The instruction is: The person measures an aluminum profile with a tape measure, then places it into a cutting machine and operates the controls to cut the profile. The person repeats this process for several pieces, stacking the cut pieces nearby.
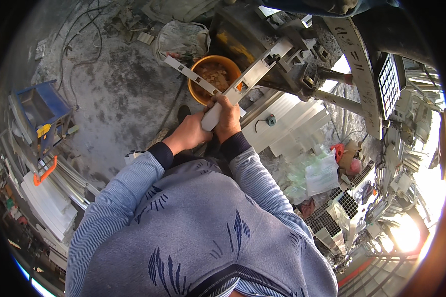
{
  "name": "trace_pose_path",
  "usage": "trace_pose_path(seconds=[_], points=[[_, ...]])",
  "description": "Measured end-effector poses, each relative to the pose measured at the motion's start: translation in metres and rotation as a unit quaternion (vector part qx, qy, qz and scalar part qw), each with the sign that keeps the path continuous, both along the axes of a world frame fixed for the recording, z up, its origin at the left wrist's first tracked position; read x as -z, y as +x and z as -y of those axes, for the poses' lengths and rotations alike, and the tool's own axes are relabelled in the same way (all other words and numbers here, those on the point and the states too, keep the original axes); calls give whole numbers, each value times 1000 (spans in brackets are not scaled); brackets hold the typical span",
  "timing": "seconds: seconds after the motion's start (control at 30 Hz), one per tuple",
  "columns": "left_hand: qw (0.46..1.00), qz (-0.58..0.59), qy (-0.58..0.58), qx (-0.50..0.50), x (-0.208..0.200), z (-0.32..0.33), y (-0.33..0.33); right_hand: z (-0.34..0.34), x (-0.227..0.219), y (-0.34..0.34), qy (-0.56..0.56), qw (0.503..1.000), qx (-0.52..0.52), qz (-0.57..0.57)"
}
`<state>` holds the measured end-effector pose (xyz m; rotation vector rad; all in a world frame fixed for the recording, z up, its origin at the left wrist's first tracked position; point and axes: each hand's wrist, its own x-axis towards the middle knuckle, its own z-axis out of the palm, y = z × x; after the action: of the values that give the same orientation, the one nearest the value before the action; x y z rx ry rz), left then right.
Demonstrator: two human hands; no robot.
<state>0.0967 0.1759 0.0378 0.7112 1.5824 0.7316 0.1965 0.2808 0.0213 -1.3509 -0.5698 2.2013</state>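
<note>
A long silver metal profile (250,76) slants up and to the right from my hands, with its far end in among the parts of a dark machine (297,74). My right hand (228,119) wraps round its near end, thumb on top. Against the left side of that end my left hand (191,132) is closed, its fingertips partly hidden. A thinner metal strip with square cutouts (190,74) crosses beneath the profile near my hands. Below both lies an orange bucket (191,89) holding small scraps.
A pale sack (183,40) stands beyond the bucket. Flat pale panels (295,116) lie to the right, with a small tape measure (271,120) on them. Plastic bags (321,173) and black grids are farther right. At left are a blue stand (44,106) and cables (77,34) on the floor.
</note>
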Motion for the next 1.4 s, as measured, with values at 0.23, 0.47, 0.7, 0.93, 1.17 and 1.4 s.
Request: trace_pose_path(seconds=[0.23,0.47,0.7,0.93,1.17,1.4], points=[[998,-36,53,19,6,-15,0,-18,1,1,-23,999,10,-22],[999,15,-30,17,1,-21,-2,-24,3,5,-30,998,-24,-45],[1000,8,12,14,2,-18,-1,-31,4,31,25,995,-73,-63],[998,58,-14,0,7,-16,0,-117,12,121,321,920,-95,204],[997,75,-4,16,11,-16,-1,-189,-5,160,472,691,-153,526],[997,75,6,16,6,-17,-2,-194,-3,161,467,626,-217,586]])
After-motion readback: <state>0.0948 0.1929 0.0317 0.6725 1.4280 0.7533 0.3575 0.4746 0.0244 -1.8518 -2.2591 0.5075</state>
